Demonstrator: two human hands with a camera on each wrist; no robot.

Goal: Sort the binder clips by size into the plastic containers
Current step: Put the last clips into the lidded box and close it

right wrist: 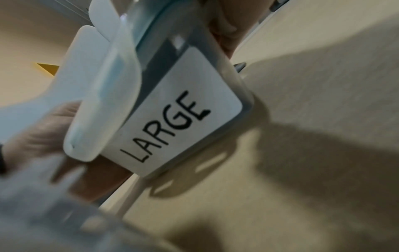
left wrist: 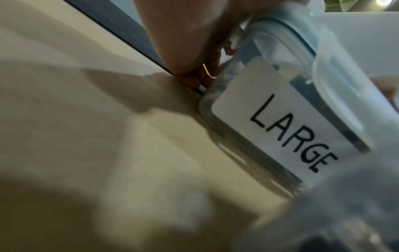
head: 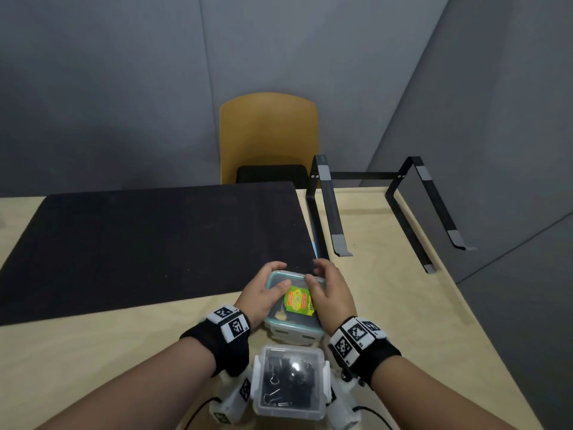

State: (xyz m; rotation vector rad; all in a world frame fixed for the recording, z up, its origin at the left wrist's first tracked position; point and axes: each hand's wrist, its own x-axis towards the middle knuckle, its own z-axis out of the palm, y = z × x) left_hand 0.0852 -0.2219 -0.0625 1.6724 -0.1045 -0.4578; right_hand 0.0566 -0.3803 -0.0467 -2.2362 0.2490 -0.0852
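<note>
Teal-rimmed, the lidded container (head: 293, 302) is held on the bench (head: 403, 305) at the mat's (head: 148, 243) near edge, left hand (head: 263, 293) and right hand (head: 331, 293) curled round its sides, thumbs on the lid. Only the wrist views reveal its "LARGE" label (left wrist: 287, 129). Only the head view shows the near clear box (head: 290, 383) of binder clips (head: 279, 380).

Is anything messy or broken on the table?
Nothing stands out. Both hands hold the LARGE container, its lid on. The nearer container is closed too, with black clips inside. Nothing looks spilled.
</note>
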